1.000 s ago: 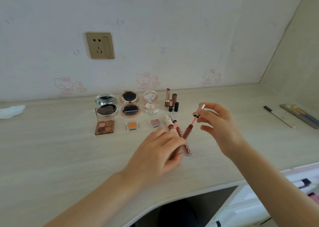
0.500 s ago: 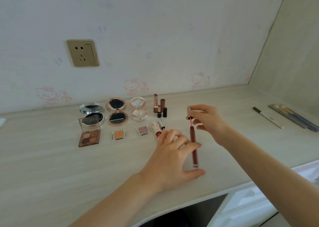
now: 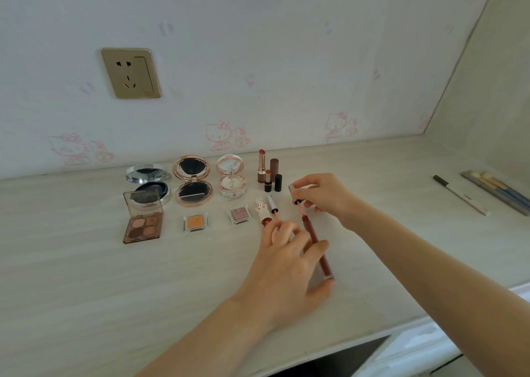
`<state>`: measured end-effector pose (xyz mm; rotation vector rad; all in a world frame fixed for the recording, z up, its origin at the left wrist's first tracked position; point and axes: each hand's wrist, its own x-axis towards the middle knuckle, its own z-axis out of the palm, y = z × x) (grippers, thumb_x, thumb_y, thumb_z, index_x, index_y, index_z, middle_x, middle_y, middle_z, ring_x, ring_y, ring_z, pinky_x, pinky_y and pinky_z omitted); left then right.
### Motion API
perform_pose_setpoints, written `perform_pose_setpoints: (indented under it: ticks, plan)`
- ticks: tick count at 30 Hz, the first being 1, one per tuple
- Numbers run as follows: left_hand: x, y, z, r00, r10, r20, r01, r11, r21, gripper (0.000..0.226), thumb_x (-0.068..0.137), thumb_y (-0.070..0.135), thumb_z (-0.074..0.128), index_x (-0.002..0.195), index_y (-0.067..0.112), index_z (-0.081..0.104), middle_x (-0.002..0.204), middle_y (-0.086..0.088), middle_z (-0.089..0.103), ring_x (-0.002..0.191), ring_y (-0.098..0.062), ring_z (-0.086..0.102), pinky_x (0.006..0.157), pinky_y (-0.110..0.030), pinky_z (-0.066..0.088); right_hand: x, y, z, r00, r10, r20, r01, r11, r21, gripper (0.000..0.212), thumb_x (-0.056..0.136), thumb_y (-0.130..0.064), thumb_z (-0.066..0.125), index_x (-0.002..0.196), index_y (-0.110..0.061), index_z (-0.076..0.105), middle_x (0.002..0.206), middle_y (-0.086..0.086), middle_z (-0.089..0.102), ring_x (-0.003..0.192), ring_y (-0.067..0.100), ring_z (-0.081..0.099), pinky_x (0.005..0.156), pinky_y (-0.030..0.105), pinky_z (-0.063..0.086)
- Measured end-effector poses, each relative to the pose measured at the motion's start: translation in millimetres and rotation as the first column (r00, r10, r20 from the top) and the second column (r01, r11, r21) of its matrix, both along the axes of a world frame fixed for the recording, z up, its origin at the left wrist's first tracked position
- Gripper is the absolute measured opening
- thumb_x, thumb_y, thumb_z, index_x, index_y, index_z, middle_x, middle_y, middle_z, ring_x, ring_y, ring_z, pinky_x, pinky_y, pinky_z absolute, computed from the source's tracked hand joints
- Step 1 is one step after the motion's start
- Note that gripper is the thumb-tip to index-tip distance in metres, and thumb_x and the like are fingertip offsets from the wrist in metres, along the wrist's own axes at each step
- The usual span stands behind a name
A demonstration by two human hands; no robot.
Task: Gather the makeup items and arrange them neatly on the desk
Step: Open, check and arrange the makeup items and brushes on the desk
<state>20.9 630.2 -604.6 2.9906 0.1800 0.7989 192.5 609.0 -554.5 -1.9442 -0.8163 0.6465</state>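
Left hand [image 3: 289, 264] curled round lip gloss tube [image 3: 317, 244], tube lying tilted on surface [image 3: 86, 290]. Right hand [image 3: 324, 196] pinching silver cap [image 3: 296, 190] of applicator wand [image 3: 299, 209], tip just beside tube mouth. Open compacts, eyeshadow palette [image 3: 143, 224], lipsticks [image 3: 268, 171] ranged behind, near wall.

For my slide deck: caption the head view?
Left hand steadies lip-gloss tube; right hand lifts its wand cap.
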Motion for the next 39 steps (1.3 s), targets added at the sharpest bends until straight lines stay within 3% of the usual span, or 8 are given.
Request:
perform_pose_setpoints:
  ticks: [6,10,18,27,34,39]
  plan:
    - [2,3,-5,0.999,-0.026,0.046,0.026,1.000,0.001,0.038,0.082,0.050,0.057,0.102,0.022,0.070,0.090,0.004,0.061,0.101,-0.021,0.052,0.107,-0.043,0.031,5,14,-7,0.998,0.043,0.035,-0.041,0.998,-0.040,0.015,0.080,-0.021,0.070,0.095,-0.017,0.071,0.081,0.004,0.074,0.066,0.011,0.055,0.069,0.024,0.047]
    - [2,6,-5,0.998,-0.019,0.054,0.020,1.000,-0.005,0.034,0.081,0.049,0.057,0.096,0.022,0.072,0.087,0.005,0.059,0.098,-0.020,0.052,0.106,-0.043,0.032,8,20,-9,0.995,0.060,0.074,-0.055,0.996,-0.068,0.017,0.080,-0.021,0.071,0.096,-0.016,0.070,0.085,0.006,0.073,0.064,0.010,0.055,0.063,0.022,0.043]
    - [2,7,-5,0.999,-0.017,0.048,0.018,1.000,-0.011,0.035,0.082,0.049,0.057,0.095,0.022,0.075,0.086,0.005,0.059,0.094,-0.021,0.054,0.100,-0.044,0.038,6,29,-15,0.968,0.093,0.233,-0.066,0.991,-0.119,0.018,0.080,-0.023,0.070,0.096,-0.016,0.069,0.085,0.004,0.072,0.084,0.016,0.063,0.079,0.032,0.050]
    - [-3,7,-2,1.000,-0.001,0.026,0.002,0.999,-0.036,0.036,0.083,0.048,0.056,0.099,0.022,0.074,0.088,0.007,0.061,0.097,-0.018,0.052,0.105,-0.036,0.029,3,34,-16,0.944,0.104,0.314,-0.059,0.987,-0.149,0.022,0.081,-0.022,0.071,0.101,-0.013,0.069,0.091,0.001,0.066,0.091,0.016,0.060,0.068,0.021,0.044]
    - [-4,9,0,1.000,-0.005,0.019,0.007,0.997,-0.076,0.035,0.080,0.047,0.057,0.097,0.021,0.074,0.088,0.006,0.061,0.097,-0.018,0.051,0.105,-0.036,0.031,2,35,-19,0.935,0.119,0.335,-0.067,0.984,-0.164,0.020,0.082,-0.024,0.070,0.099,-0.013,0.070,0.086,-0.002,0.065,0.090,0.015,0.060,0.075,0.025,0.047]
    - [-5,8,1,1.000,-0.008,-0.006,0.008,0.996,-0.085,0.036,0.083,0.048,0.055,0.099,0.021,0.074,0.093,0.007,0.058,0.101,-0.016,0.049,0.103,-0.037,0.037,2,35,-19,0.933,0.140,0.331,-0.081,0.979,-0.185,0.022,0.084,-0.025,0.068,0.103,-0.014,0.067,0.085,-0.003,0.062,0.087,0.014,0.058,0.064,0.018,0.043]
